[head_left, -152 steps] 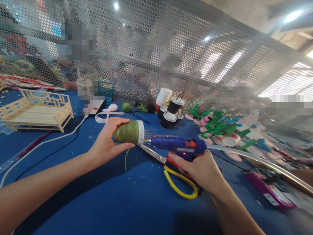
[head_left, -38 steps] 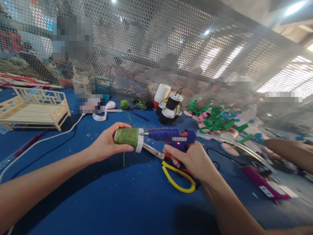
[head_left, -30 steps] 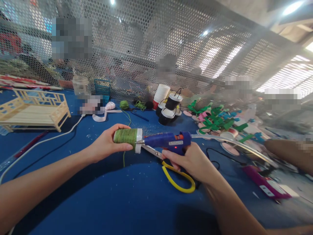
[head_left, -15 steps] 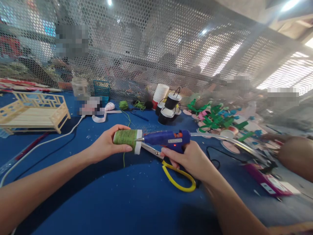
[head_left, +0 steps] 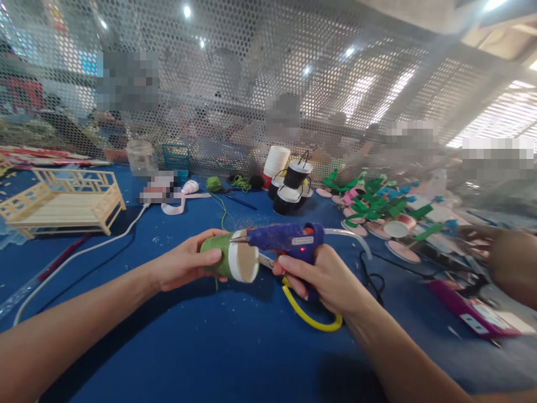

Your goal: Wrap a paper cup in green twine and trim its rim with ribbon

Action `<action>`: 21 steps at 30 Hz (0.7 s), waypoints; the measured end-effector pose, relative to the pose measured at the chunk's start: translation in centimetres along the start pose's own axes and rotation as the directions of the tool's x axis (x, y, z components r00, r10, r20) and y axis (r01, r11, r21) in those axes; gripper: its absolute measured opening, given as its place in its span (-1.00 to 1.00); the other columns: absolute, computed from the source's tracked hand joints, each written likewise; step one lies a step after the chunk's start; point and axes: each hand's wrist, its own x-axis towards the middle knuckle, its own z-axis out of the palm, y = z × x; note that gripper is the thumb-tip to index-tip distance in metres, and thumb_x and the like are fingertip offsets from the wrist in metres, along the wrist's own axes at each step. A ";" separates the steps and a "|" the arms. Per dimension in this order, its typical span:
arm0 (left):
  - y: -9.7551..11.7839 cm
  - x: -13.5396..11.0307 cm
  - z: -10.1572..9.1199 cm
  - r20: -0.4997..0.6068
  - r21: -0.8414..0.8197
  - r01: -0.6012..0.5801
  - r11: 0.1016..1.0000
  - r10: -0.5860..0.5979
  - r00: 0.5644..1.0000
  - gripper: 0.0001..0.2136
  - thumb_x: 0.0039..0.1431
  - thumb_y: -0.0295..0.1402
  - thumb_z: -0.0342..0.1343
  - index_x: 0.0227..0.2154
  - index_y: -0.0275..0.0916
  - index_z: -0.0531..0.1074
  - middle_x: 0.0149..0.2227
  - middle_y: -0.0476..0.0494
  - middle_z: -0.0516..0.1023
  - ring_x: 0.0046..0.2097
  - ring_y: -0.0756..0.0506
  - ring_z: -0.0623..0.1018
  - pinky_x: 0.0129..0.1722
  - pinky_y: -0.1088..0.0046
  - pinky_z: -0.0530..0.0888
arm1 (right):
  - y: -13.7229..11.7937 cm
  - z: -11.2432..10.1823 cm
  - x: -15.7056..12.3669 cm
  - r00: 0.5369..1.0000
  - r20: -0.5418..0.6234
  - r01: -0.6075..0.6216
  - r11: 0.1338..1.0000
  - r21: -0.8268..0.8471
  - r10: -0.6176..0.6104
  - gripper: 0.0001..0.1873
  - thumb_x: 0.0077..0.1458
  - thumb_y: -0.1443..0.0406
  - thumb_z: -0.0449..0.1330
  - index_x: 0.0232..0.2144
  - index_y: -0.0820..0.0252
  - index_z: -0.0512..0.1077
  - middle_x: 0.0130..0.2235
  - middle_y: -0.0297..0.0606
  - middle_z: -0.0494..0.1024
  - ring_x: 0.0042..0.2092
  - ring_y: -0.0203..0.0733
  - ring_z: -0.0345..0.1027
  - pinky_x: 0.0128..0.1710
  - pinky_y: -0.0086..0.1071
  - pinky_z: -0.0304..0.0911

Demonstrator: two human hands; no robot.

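Observation:
My left hand [head_left: 188,261] is closed around a paper cup [head_left: 222,254] wrapped in green yarn, with a white band at its rim. The cup lies sideways, its open mouth turned right and partly toward me. In my right hand [head_left: 323,274] is a blue glue gun [head_left: 281,237], its red light lit and a clear glue stick [head_left: 350,234] sticking out of the back. The gun's metal nozzle touches or nearly touches the cup's side near the white band. Scissors with a yellow handle [head_left: 312,320] lie on the table beneath the gun, their blades partly hidden.
A ball of green yarn [head_left: 213,183], white cups [head_left: 277,160] and small black buckets [head_left: 287,200] stand at the back. A wooden toy bed [head_left: 69,207] is on the left. At right are green paper pieces [head_left: 369,207], a purple power strip [head_left: 465,308] and another person's arm [head_left: 512,266].
The cup has tilted so its open mouth now shows, and it has shifted slightly right and down. The glue gun's nozzle stays near the white band; the clear glue stick's visible shape has changed.

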 end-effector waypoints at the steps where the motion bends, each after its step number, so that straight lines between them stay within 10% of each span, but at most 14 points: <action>1: -0.1 0.0 0.0 0.025 -0.019 0.007 1.000 -0.006 1.000 -0.53 -0.14 -0.25 0.28 -0.15 -0.26 0.28 -0.25 -0.12 0.40 -0.30 -0.05 0.45 -0.35 0.41 0.42 | 0.1 0.1 0.1 1.000 -0.002 -0.016 1.000 0.013 0.016 -0.69 -0.02 0.14 0.15 -0.57 0.30 0.40 -0.80 -0.48 0.21 -0.72 -0.46 0.01 -0.67 -0.51 -0.03; 15: -0.5 0.1 -0.8 0.110 -0.119 0.011 0.993 0.002 0.994 -0.61 -0.01 -0.27 0.20 -0.11 -0.23 0.30 -0.24 -0.14 0.43 -0.29 -0.06 0.49 -0.35 0.43 0.45 | 0.3 0.3 0.8 0.994 -0.101 -0.026 0.996 0.090 0.035 -0.68 -0.07 0.11 0.18 -0.54 0.31 0.40 -0.78 -0.45 0.24 -0.70 -0.45 0.03 -0.67 -0.50 -0.01; 21: 0.2 0.4 -1.1 0.086 -0.237 0.094 0.967 -0.076 0.993 -0.47 -0.04 0.05 0.06 -0.19 -0.33 0.39 -0.33 -0.22 0.52 -0.38 -0.08 0.52 -0.47 0.52 0.41 | 0.7 -0.7 2.1 0.969 -0.233 -0.031 0.979 0.203 0.079 -0.67 -0.30 0.16 0.32 -0.57 0.24 0.31 -0.69 -0.46 0.32 -0.64 -0.43 0.14 -0.63 -0.50 0.06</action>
